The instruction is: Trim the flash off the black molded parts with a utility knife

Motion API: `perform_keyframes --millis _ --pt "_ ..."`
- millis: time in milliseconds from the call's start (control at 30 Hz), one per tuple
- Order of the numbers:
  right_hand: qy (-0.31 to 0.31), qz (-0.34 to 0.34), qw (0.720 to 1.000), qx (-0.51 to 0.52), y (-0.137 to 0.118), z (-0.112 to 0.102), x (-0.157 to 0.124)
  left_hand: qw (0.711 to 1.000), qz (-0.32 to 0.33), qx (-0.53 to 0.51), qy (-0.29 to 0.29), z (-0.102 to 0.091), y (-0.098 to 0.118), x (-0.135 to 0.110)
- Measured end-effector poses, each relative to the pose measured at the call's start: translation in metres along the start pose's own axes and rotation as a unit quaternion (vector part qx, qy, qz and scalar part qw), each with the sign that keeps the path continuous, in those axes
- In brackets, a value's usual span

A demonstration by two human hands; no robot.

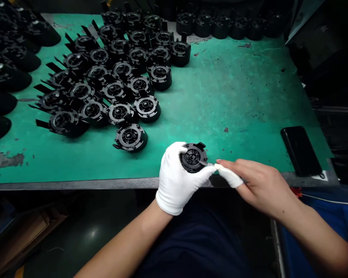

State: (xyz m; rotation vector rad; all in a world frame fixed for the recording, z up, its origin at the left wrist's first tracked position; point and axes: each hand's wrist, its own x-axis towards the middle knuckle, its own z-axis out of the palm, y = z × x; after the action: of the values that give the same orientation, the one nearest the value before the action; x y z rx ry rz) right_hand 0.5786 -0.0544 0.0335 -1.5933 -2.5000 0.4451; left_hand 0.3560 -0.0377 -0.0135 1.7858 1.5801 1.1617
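Held housing: right at the table's near edge, a round black housing (193, 157) is kept face up, its ringed face turned to the camera, its left side covered by fingers.
Left hand: in a white glove (169, 199), the left hand (178, 173) is wrapped closed around that housing; the lower rim is partly hidden by the thumb.
Right hand: and from the other side, the right hand (256, 181) is brought close, bare but for a white finger cover (232, 177) on the thumb; a slim pale tool (205, 164) is pinched at the fingertips and pointed at the housing's face, its kind too small to be told.
Nearest neighbour: just beyond the glove, to its left, a loose housing (132, 137) is seen.
Crowd: behind it, a cluster of housings (114, 89) is packed tightly, upright tabs raised on many.
Back row: at the far edge, dark cylinders (203, 26) are lined up.
Far left: more black cylinders (13, 77) are massed, partly cut off by the frame.
Right side: a black phone (301, 150) is laid near the corner, well apart from the housings.
Tabletop: the green surface (237, 96) is scuffed, marked with dark flecks.
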Motion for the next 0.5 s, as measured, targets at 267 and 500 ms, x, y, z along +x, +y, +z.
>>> perform_keyframes --millis 267,500 --pt "0.021 0.066 0.994 -0.088 -0.014 0.008 -0.008 1.000 0.011 0.010 0.013 0.002 0.003 0.002" --pt "0.032 0.074 0.992 -0.099 -0.022 0.012 -0.011 1.000 0.015 0.018 0.021 0.004 0.003 0.001"
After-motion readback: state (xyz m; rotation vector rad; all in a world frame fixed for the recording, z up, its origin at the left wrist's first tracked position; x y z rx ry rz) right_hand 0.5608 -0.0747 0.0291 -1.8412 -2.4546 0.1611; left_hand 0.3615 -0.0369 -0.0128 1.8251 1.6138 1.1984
